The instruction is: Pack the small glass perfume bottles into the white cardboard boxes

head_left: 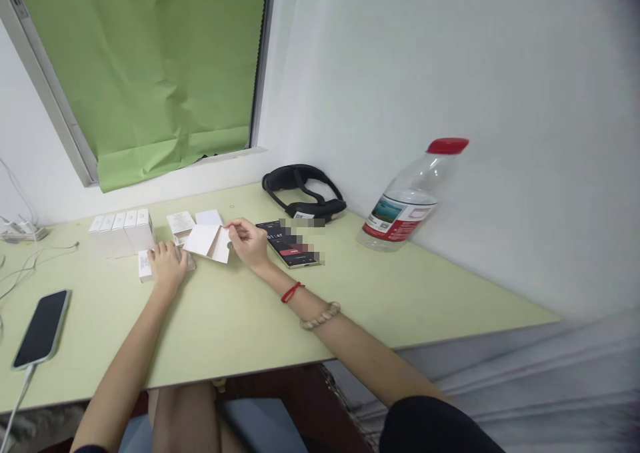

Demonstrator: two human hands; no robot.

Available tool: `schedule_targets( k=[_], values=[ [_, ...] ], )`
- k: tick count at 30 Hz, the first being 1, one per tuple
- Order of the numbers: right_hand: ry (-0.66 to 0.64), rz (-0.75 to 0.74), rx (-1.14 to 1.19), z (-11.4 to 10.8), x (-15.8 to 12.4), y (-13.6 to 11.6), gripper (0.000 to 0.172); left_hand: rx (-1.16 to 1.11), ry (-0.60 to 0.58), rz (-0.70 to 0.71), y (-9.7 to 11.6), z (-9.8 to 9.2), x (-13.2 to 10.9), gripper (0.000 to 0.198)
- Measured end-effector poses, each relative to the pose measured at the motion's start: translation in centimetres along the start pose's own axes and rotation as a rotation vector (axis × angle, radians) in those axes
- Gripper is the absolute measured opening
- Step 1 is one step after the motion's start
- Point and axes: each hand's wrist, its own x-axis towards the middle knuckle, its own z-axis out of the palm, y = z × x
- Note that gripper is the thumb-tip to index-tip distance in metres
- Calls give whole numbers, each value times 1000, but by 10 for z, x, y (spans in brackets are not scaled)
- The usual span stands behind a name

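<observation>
My left hand (169,264) is laid over a small white box (145,266) lying on the table, its fingers over the top and thumb at the right side. Between the thumb and fingertips of my right hand (249,242) is the edge of a folded white card (204,240), its panels partly spread. Behind it lie a printed white paper piece (181,223) and a plain white piece (209,218). Several matching white boxes (121,233) stand in a row behind my left hand. My fingers hide part of the small box.
Right of my right hand lies a phone with a lit screen (290,245). A black headset (305,192) and a clear bottle with a red cap (400,206) stand near the wall. At left are a charging phone (43,328), cables and a power strip (23,232).
</observation>
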Motion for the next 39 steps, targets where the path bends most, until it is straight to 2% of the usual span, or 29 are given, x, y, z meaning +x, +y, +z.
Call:
schedule_targets(
  k=[9,12,15,18,20,23,28,33,35,39],
  values=[
    [-284,-7,-114,2,-4,5,35,1,-2,8,0,-1,0,34],
    [-266,-38,-77,3,-5,2,31,-1,-6,8,0,-1,0,34],
    [-169,-53,-56,2,-5,-2,30,-7,-12,9,0,-1,1,34],
    [-76,-28,-37,0,-4,-4,32,-7,-5,13,0,-2,1,34],
    [-62,19,1,0,-2,-4,36,-4,-1,17,0,-2,1,33],
    [-101,77,56,1,-1,-2,47,-3,-2,18,0,-2,0,33],
    [-229,143,77,5,-1,3,55,-7,2,19,0,-1,0,33],
    [-375,286,161,10,-3,11,78,-6,-7,18,1,-2,0,34],
    [-425,329,203,12,-4,14,78,-10,-13,18,1,-2,0,34],
    [-439,365,207,13,-5,18,66,-27,-15,13,1,-1,0,33]
  ],
)
